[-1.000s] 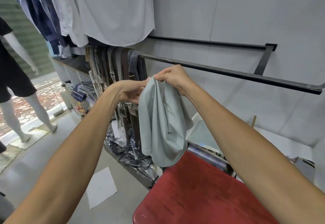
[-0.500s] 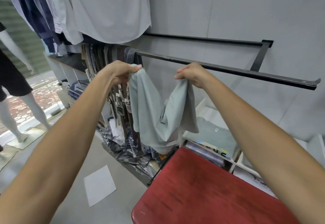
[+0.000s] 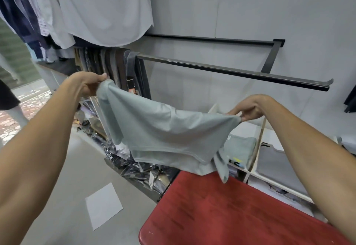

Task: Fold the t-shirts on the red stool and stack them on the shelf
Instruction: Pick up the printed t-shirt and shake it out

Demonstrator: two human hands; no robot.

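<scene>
A pale grey-green t-shirt (image 3: 165,133) hangs stretched wide in the air between my hands. My left hand (image 3: 87,85) grips its upper left corner. My right hand (image 3: 248,109) pinches its right corner, lower than the left. The shirt's bottom edge hangs just above the far end of the red stool (image 3: 231,212), whose top is bare. Behind and right of the stool stands the white shelf (image 3: 256,152), with a folded grey-green shirt (image 3: 240,146) in one compartment and a folded grey shirt (image 3: 277,164) in the one beside it.
A black metal rail (image 3: 231,70) runs along the wall above the shirt. Belts (image 3: 123,71) hang at its left end, shirts (image 3: 100,8) above them. Plastic-wrapped goods (image 3: 134,165) lie on the floor by the stool, and a white sheet of paper (image 3: 103,205) lies nearer.
My hands have moved far apart and the bunched shirt has spread out flat between them. My right hand has dropped lower and to the right.
</scene>
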